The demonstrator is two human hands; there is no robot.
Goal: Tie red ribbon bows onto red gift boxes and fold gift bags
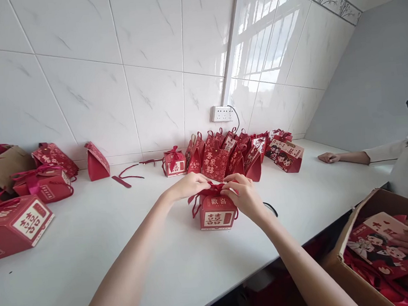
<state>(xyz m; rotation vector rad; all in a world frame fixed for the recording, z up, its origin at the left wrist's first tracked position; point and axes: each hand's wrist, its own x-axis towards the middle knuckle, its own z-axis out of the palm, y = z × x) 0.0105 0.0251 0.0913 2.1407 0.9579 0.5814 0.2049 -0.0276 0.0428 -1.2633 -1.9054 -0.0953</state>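
Observation:
A red gift box [217,213] with a cream label and Chinese characters stands upright on the white table [156,262], straight in front of me. Red ribbon [214,187] is gathered in a bow across its top. My left hand [189,185] pinches the ribbon from the left side. On the right, my right hand [241,192] has its fingers closed on the other side of the bow. Dark red cord handles hang down both sides of the box. The fingertips partly hide the bow's loops.
Several red gift boxes [215,161] stand by the tiled wall; more [27,221] lie at left. A loose cord [130,171] rests behind. At lower right is a cardboard carton [352,216] of red boxes. Another person's hand [328,158] rests on the table at right.

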